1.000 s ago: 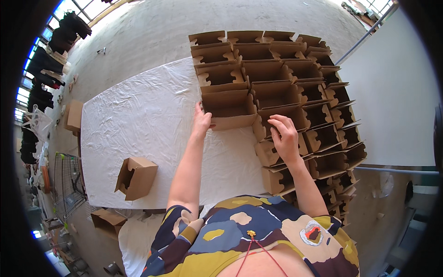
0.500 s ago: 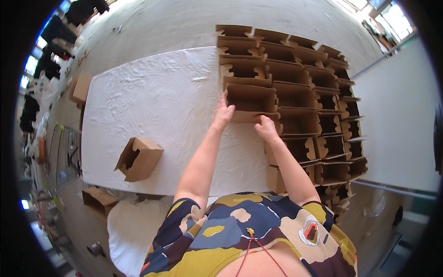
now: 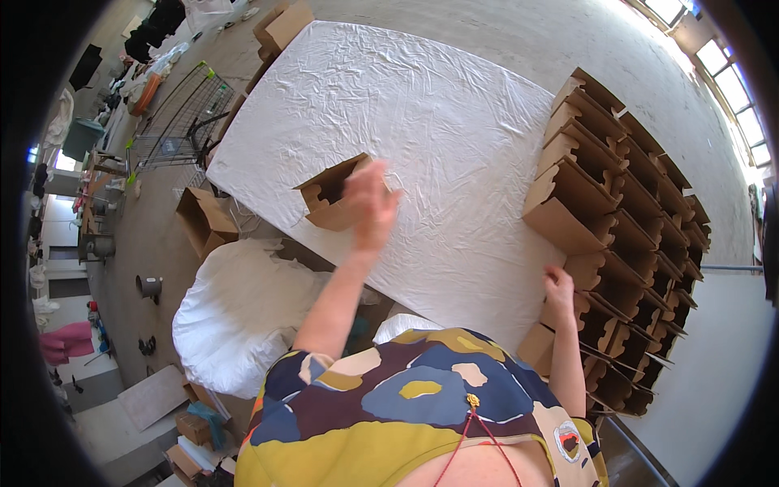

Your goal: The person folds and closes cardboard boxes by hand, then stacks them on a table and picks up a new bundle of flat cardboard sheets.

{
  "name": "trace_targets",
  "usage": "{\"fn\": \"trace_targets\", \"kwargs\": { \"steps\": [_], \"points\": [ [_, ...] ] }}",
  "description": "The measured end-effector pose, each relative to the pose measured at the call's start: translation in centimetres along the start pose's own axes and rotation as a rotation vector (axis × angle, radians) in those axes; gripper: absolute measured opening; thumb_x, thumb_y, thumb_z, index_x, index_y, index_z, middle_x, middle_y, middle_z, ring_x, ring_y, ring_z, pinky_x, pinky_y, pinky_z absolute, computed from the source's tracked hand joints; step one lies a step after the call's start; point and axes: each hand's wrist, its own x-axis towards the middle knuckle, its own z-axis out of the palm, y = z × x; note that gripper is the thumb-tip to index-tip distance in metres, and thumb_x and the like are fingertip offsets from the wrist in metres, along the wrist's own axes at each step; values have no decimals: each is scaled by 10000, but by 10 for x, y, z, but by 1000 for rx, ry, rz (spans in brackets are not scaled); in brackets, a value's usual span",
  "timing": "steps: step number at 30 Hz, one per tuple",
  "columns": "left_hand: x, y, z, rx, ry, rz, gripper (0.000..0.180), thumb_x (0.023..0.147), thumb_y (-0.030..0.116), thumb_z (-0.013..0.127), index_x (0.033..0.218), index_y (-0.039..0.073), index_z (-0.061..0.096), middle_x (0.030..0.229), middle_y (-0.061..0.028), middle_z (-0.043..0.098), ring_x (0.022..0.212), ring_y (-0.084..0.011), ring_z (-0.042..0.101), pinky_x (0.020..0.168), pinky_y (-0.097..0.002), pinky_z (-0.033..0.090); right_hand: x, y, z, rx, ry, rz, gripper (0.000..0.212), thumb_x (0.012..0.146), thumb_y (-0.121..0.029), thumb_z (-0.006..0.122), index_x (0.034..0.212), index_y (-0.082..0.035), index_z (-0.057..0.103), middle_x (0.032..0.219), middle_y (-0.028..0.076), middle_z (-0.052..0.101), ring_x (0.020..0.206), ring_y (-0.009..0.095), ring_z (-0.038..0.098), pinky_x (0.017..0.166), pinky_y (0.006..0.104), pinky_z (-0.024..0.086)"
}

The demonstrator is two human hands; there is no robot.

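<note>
My left hand (image 3: 372, 207), blurred by motion, is over the right side of a lone brown cardboard box (image 3: 331, 213) on the white-covered table (image 3: 454, 130). Its fingers are stretched out and its thumb stands apart; whether it touches the box I cannot tell. That box has an open top with notched flaps and is partly hidden by the hand. Beside the rows of open cardboard boxes (image 3: 568, 213) on the right, my right hand (image 3: 558, 286) hangs with loosely bent fingers and nothing visible in it.
A white cloth-covered seat or bundle (image 3: 235, 308) lies at the table's near left edge, beside another open carton (image 3: 207, 223). Further left stands a wire shopping cart (image 3: 174, 134). Another carton (image 3: 284, 28) is at the far left corner. A white panel (image 3: 706, 349) is at the right.
Both hands have let go of the box at the rows' left edge, which stays there. My left hand has moved left to the lone box; my view has turned left.
</note>
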Motion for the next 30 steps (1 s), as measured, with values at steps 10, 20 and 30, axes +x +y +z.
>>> {"fn": "trace_targets", "kwargs": {
  "steps": [10,20,30],
  "points": [
    [-59,-157,-50,43,-438,-309,332,719,194,848,995,98,690,1090,-49,654,1109,-327,547,1047,-510,377,-50,-74,128,75,-405,41,277,875,-119,652,1119,-5,716,994,143,747,889,214,712,803,330,558],
    [-7,-93,-57,-317,-653,43,196,706,44,784,845,19,649,1015,-104,583,1012,-315,505,901,-419,421,-87,-92,158,173,-180,123,309,872,-169,675,1136,-12,712,1050,150,748,977,278,709,887,376,552],
    [-24,110,49,-592,-629,406,208,726,82,802,887,55,673,1062,-119,575,1056,-346,503,922,-437,434,-120,-66,114,494,112,152,375,888,-142,661,1239,-11,664,1033,133,740,947,255,699,893,342,543]
  ]
}}
